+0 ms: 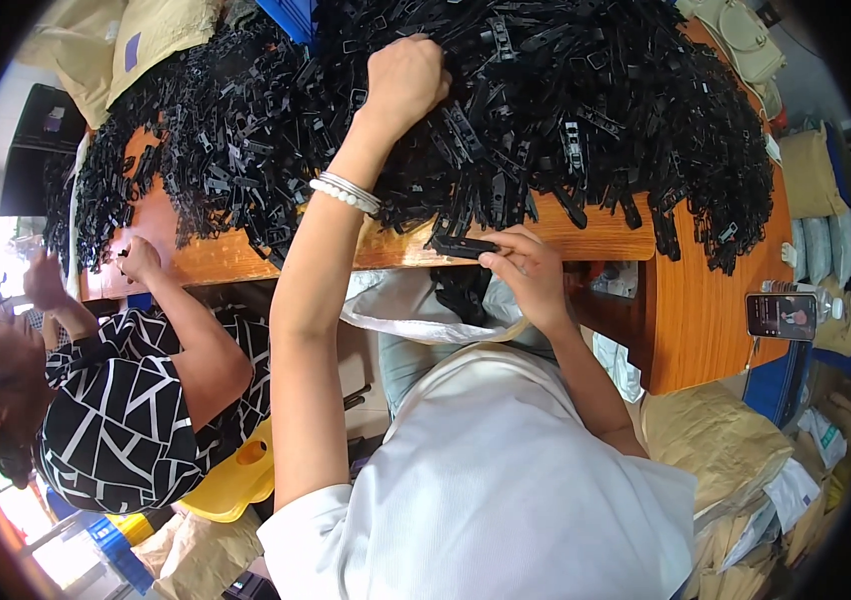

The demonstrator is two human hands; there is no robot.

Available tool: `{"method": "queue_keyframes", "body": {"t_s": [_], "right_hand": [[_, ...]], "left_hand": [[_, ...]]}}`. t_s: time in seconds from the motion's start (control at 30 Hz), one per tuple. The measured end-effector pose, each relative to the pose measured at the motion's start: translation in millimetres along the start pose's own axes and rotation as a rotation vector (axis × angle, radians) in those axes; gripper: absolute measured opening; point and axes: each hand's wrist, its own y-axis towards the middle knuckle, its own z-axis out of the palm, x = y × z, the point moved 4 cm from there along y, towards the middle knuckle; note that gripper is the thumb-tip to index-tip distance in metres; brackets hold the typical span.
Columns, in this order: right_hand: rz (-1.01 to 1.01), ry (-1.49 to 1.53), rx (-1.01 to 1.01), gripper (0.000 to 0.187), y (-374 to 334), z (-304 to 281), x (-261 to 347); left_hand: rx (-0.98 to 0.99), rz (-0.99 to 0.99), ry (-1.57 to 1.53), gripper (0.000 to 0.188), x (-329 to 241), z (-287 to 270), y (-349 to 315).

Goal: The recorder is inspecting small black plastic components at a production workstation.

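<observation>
A large heap of slim black plastic clip-like parts point(586, 130) covers most of the wooden table point(606, 228). Reaching far onto the heap is my left hand point(406, 80), its fingers curled down among the parts, so what they hold is hidden. At the table's near edge my right hand point(531, 275) pinches one long black clip point(466, 246) between thumb and fingers. Below that hand, an open white bag point(416, 325) hangs between the table edge and my lap, with some black parts inside.
A co-worker point(136, 400) in a black-and-white patterned top sits at the left, hands by the table edge. A phone point(782, 315) stands at the right end. Brown sacks point(716, 450) lie at lower right, and a blue bin point(291, 16) sits at the back.
</observation>
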Motion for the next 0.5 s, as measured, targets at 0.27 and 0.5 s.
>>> {"method": "queue_keyframes", "body": {"t_s": [0.27,0.5], "right_hand": [[-0.018,-0.051,0.004,0.020,-2,3,-1],[-0.159,-0.075,0.024,0.020,1,1,4]], "left_hand": [[0.023,0.045,0.148,0.014,7,7,-10],[0.147,-0.460,-1.409,0.014,12,-17,-55]]}}
